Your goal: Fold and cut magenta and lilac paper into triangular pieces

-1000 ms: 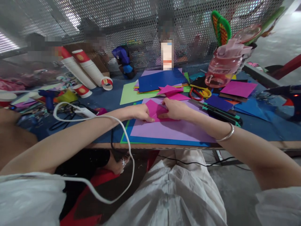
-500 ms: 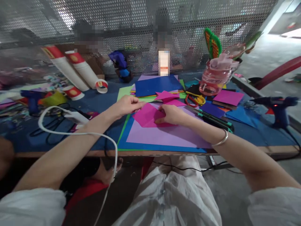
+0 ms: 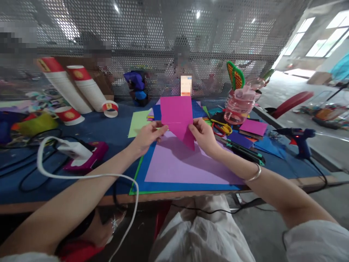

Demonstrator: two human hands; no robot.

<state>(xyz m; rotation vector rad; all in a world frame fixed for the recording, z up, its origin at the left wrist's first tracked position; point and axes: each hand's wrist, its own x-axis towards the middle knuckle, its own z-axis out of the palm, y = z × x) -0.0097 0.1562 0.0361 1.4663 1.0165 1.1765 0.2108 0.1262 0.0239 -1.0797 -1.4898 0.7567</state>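
Note:
A magenta sheet of paper point(image 3: 176, 109) is held up above the table, with a crease across it and a pointed lower part hanging down. My left hand point(image 3: 149, 136) pinches its left edge near the crease. On its right edge, my right hand point(image 3: 202, 134) grips with thumb and fingers. Below both hands lies a lilac sheet point(image 3: 180, 163), on top of a blue sheet point(image 3: 191, 187) and a green one. Behind the held paper is a stack of coloured sheets topped by dark blue point(image 3: 199, 111), partly hidden.
To the right are scissors point(image 3: 225, 128), a cutter knife point(image 3: 245, 152), magenta squares point(image 3: 253, 128), a pink jug point(image 3: 240, 105) and a glue gun point(image 3: 298, 138). At left stand stacked paper cups point(image 3: 84, 87) and a power strip point(image 3: 100, 151). A white cable point(image 3: 109, 176) crosses my left forearm.
The magenta paper has been lifted off the lilac sheet and stood up between my hands. My right hand now grips its right edge. The view has shifted slightly.

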